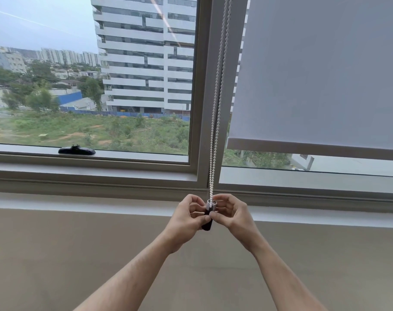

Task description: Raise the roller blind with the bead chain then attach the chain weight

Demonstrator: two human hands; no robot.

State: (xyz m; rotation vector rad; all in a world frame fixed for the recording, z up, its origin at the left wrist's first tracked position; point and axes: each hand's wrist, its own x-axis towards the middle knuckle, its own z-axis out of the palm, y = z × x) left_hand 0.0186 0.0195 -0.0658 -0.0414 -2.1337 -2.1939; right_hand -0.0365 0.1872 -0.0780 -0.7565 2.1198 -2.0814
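Observation:
A white bead chain (pixel 216 108) hangs as a double strand in front of the window's centre post and runs down into a dark cylindrical chain weight (pixel 207 222). My left hand (pixel 187 217) pinches the weight from the left, and my right hand (pixel 232 213) pinches it from the right, thumbs meeting on its body. The chain's lower loop enters the weight's light-coloured top end. The grey roller blind (pixel 325 75) covers the right pane, its bottom bar (pixel 314 148) a short way above the sill.
A black window handle (pixel 77 151) lies on the left pane's lower frame. The grey window frame and sill (pixel 90 173) run across below the glass, with a beige wall (pixel 56 254) underneath. Buildings and greenery show outside.

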